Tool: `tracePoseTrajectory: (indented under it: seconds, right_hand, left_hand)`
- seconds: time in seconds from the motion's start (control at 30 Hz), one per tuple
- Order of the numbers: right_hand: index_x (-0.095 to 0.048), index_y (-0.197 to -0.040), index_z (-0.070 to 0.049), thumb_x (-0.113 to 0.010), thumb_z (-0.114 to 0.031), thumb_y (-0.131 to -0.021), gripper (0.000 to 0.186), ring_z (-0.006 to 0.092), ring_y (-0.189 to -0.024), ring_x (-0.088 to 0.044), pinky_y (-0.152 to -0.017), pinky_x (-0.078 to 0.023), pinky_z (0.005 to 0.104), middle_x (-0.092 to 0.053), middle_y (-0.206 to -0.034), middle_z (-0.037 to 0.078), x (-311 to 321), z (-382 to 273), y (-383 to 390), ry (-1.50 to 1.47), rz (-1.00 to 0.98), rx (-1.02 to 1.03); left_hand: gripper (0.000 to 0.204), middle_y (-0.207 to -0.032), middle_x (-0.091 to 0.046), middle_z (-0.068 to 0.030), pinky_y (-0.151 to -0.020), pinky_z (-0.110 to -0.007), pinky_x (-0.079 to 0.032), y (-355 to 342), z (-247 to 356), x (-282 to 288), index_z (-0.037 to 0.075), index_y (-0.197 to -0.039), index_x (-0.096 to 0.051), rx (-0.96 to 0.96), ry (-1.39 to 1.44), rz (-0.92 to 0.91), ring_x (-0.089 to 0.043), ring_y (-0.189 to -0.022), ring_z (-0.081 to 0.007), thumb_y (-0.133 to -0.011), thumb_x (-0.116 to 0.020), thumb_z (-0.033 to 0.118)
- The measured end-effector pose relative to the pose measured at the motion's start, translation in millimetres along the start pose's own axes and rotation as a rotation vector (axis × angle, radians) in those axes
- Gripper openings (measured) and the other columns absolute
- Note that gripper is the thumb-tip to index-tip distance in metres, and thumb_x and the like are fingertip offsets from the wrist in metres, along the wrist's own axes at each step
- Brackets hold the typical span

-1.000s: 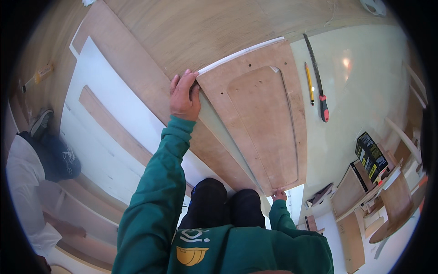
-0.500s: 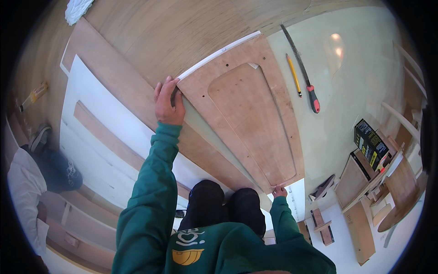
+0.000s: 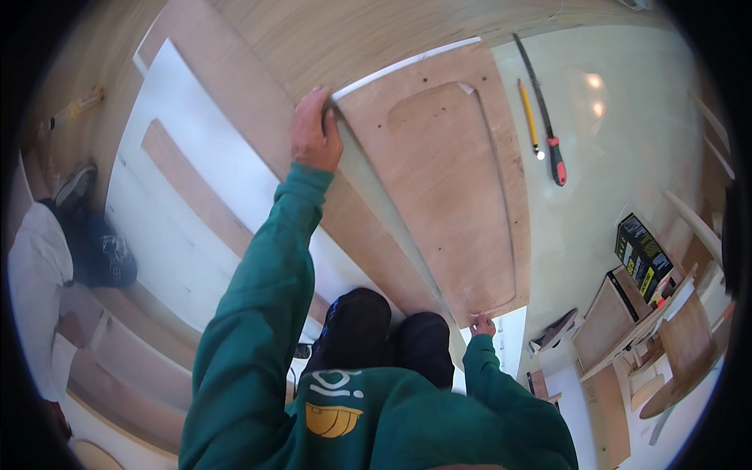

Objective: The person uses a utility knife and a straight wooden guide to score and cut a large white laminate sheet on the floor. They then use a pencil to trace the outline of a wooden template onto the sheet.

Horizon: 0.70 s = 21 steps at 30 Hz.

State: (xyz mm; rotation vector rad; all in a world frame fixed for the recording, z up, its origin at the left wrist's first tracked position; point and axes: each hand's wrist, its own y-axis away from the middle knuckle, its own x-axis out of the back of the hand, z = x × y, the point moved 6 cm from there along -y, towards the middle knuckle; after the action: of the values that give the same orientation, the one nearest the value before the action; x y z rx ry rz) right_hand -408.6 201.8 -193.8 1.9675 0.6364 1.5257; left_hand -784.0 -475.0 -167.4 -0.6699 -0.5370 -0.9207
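A tapered plywood panel (image 3: 439, 180) lies in front of my knees, with a rounded shape inset in its face and several small holes. White edging runs along its far edge. My left hand (image 3: 316, 135) is closed at the panel's far left corner, fingers and thumb curled against the edge. At the near right corner, my right hand (image 3: 482, 324) pinches the panel's edge; part of that hand is hidden below it. To the panel's right lie a yellow pencil (image 3: 528, 116) and a long file (image 3: 540, 102) with a red and black handle.
Long wooden boards (image 3: 223, 78) and a white sheet (image 3: 184, 94) lie on the left, with a narrow strip (image 3: 188, 172) on the sheet. A person's shoe (image 3: 76, 186) is at far left. A black box (image 3: 644, 254) and wood pieces (image 3: 607, 329) stand at right.
The view has shifted, so the panel, pencil and file appear further right and higher. Both hands stay at the same panel corners; the panel seems to have turned little, if at all.
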Motion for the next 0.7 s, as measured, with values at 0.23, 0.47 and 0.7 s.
tracePoseTrajectory:
  seconds: [0.23,0.47,0.7]
  right_hand:
    - [-0.050,-0.125,-0.005,-0.065,-0.041,-0.088,0.054,0.0282,-0.115,-0.051,-0.098,-0.035,0.0600,-0.055,-0.121,0.012,0.6,8.8,-7.6,-0.132,-0.052,0.017]
    - [-0.046,-0.135,-0.006,-0.061,-0.028,-0.091,0.052,0.0254,-0.125,-0.047,-0.099,-0.037,0.0541,-0.052,-0.133,0.010,9.7,24.1,-9.7,-0.087,-0.218,0.255]
    - [-0.035,-0.141,0.005,-0.063,0.000,-0.085,0.064,0.0279,-0.133,-0.043,-0.112,-0.033,0.0384,-0.045,-0.139,0.021,-12.1,35.6,10.6,0.022,-0.223,0.681]
  left_hand:
    - [0.035,-0.126,-0.056,-0.0183,-0.101,-0.040,-0.043,4.6,-4.5,-1.6,0.002,-0.121,-0.059,-0.049,0.004,0.048,-0.052,-0.119,-0.0363,-0.086,-0.056,-0.002]
    - [0.029,-0.119,-0.059,-0.0164,-0.098,-0.042,-0.045,2.6,-23.4,-15.8,0.003,-0.108,-0.063,-0.220,-0.008,-0.061,-0.055,-0.111,-0.0362,-0.080,-0.059,-0.002]
    - [0.044,-0.134,-0.053,-0.0152,-0.106,-0.041,-0.040,-23.5,-70.9,-41.2,0.007,-0.127,-0.056,-0.319,-0.245,-0.526,-0.048,-0.126,-0.0337,-0.085,-0.061,0.019]
